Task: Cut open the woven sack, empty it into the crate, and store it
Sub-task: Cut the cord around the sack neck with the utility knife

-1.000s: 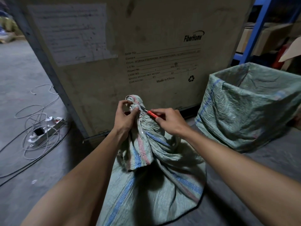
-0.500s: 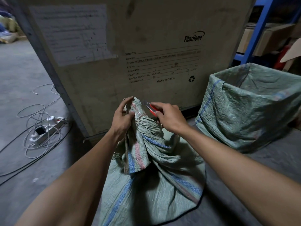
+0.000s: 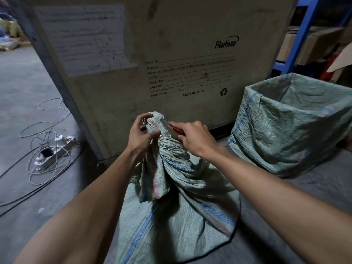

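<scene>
A green woven sack (image 3: 177,212) with blue and red stripes stands on the floor in front of me, its neck gathered and tied. My left hand (image 3: 142,136) pinches the bunched top of the sack just above the tie. My right hand (image 3: 194,139) holds a red-handled utility knife (image 3: 172,127), its blade laid against the right side of the sack's neck. At the right stands the crate (image 3: 266,134), lined with another green woven sack and open on top; I cannot see inside it.
A tall wooden shipping box (image 3: 171,54) printed "FiberHome" rises right behind the sack. A white power strip (image 3: 57,151) with loose cables lies on the concrete floor at the left. Blue shelving (image 3: 302,35) with cardboard boxes stands at the back right.
My right hand has shifted the knife along the sack's neck, and its blade now lies higher against the gathered top. My left hand has regripped the top.
</scene>
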